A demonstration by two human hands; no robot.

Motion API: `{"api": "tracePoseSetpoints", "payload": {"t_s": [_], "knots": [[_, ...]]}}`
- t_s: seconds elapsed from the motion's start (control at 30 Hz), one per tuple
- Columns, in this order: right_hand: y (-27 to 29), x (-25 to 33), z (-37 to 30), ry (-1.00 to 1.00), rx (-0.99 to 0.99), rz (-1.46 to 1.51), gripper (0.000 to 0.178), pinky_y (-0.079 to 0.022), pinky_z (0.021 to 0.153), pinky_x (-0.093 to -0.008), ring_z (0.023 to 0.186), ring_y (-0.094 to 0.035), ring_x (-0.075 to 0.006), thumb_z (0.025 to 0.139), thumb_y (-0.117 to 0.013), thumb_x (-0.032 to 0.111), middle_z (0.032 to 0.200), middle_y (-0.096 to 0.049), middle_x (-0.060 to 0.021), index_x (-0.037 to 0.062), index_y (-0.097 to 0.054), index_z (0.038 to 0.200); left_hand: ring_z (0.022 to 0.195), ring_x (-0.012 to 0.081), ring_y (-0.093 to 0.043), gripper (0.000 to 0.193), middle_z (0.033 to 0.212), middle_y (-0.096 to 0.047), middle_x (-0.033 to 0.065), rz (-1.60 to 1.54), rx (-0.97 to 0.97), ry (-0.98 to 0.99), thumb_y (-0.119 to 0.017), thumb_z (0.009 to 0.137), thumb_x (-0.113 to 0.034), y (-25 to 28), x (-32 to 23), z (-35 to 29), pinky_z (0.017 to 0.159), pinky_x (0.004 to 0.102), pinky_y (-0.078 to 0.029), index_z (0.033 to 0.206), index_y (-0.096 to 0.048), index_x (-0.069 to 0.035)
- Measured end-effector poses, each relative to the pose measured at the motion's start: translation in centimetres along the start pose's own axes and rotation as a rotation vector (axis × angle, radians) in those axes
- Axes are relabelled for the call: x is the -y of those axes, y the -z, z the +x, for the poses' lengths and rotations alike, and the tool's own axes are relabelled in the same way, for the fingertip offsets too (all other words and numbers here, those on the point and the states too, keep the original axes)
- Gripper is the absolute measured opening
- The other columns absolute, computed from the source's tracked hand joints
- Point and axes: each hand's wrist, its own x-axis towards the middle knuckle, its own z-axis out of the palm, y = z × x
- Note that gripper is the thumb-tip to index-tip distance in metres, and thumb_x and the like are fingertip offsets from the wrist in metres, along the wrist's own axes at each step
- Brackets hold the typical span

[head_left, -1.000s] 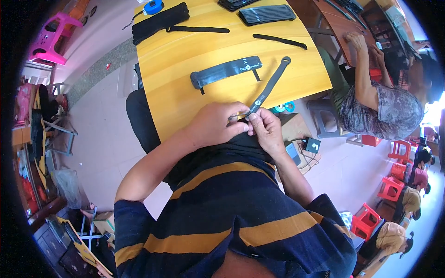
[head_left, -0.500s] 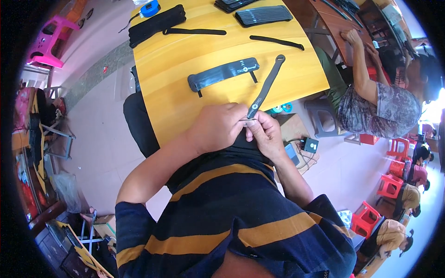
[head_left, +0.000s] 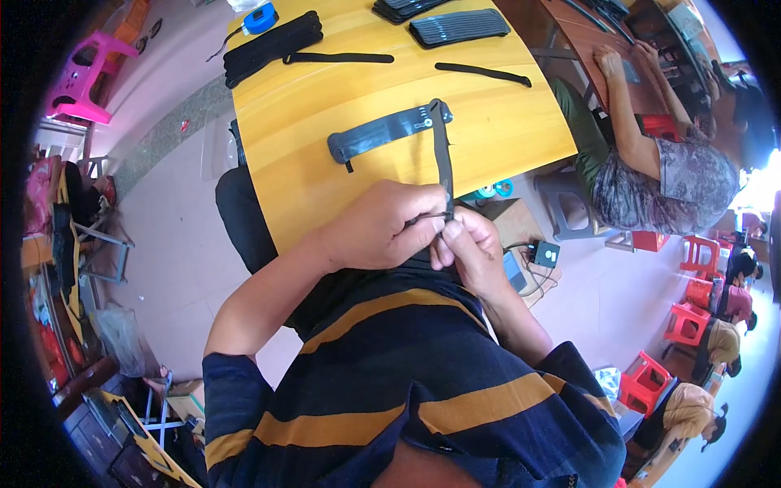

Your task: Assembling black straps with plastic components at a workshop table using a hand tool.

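A long black strap (head_left: 442,159) with a slotted, rounded head stands up from between my hands, its head overlapping the right end of a dark banded bundle (head_left: 378,137) on the yellow table. My left hand (head_left: 382,226) is closed around the strap's lower part, thumb and forefinger pinching. Close against it, my right hand (head_left: 473,244) pinches the strap by thumb and fingertips. Both hands are just off the table's near edge, above my lap. The strap's lower end is mostly hidden by my fingers.
Across the yellow table (head_left: 293,122) lie a black strap bundle (head_left: 272,47), two loose straps (head_left: 346,58), a grey-striped stack (head_left: 460,29) and a blue tape measure (head_left: 260,18). At right, a person (head_left: 663,175) works at a brown table (head_left: 573,49). A pink stool (head_left: 89,73) stands left.
The strap has swung from leaning right to nearly upright, its head moving left over the bundle's end. My left fingers have curled further around its lower part.
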Motion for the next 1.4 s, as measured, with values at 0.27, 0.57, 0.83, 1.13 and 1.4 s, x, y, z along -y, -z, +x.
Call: {"api": "tracePoseSetpoints", "payload": {"t_s": [0.27, 0.57, 0.83, 1.13, 1.4], "knots": [[4.0, 5.6, -2.8, 0.135, 0.401, -0.105, 0.046, -0.030, 0.044, -0.0392, 0.039, -0.046, -0.0212, 0.092, -0.067, 0.028, 0.049, -0.048, -0.0027, 0.0092, -0.046, 0.056, 0.061, 0.0135, -0.053, 0.008, 0.073, -0.053, -0.0003, -0.206, -0.241, -0.064, -0.062, 0.096, -0.012, 7.2, -1.3, -1.2, 0.056, 0.0286, -0.043, 0.091, -0.060, -0.006], [14.0, 3.0, -7.5, -0.001, 0.288, 0.691, 0.038, -0.038, 0.033, -0.0295, 0.033, -0.049, -0.0168, 0.090, -0.068, 0.021, 0.046, -0.051, -0.0049, 0.0011, -0.055, 0.060, 0.049, 0.0059, -0.036, 0.010, 0.075, -0.040, -0.0009, -0.848, -0.696, -0.242, -0.053, 0.106, -0.011, 25.4, -0.7, -15.6, 0.041, 0.0192, -0.030, 0.110, -0.051, -0.001], [12.1, 3.4, -5.0, -0.024, 0.419, 0.179, 0.045, -0.034, 0.036, -0.0329, 0.034, -0.049, -0.0169, 0.091, -0.070, 0.028, 0.048, -0.055, -0.0073, -0.0007, -0.058, 0.058, 0.050, 0.0006, -0.045, 0.040, 0.088, -0.067, 0.0014, -0.275, -0.349, 0.323, -0.060, 0.104, -0.039, 14.1, -2.1, -7.4, 0.043, 0.0163, -0.032, 0.120, -0.065, -0.003], [5.7, 7.3, -3.9, -0.008, 0.072, -0.366, 0.035, -0.030, 0.048, -0.0303, 0.050, -0.041, -0.0063, 0.092, -0.065, 0.010, 0.054, -0.047, 0.0023, 0.0057, -0.048, 0.061, 0.096, 0.0257, -0.074, 0.071, 0.114, -0.072, 0.0139, 0.364, -0.135, 0.097, -0.091, 0.074, -0.036, -3.4, -5.2, -0.1, 0.081, 0.0340, -0.058, 0.130, -0.063, -0.003], [4.1, 7.1, -2.9, -0.050, 0.142, -0.270, 0.035, -0.033, 0.048, -0.0287, 0.050, -0.045, -0.0061, 0.096, -0.061, 0.016, 0.054, -0.050, 0.0018, 0.0055, -0.050, 0.064, 0.096, 0.0337, -0.074, 0.049, 0.108, -0.073, 0.0186, 0.379, -0.118, -0.033, -0.085, 0.083, -0.029, -5.5, -3.5, 0.2, 0.080, 0.0402, -0.060, 0.116, -0.068, 0.003]]}}
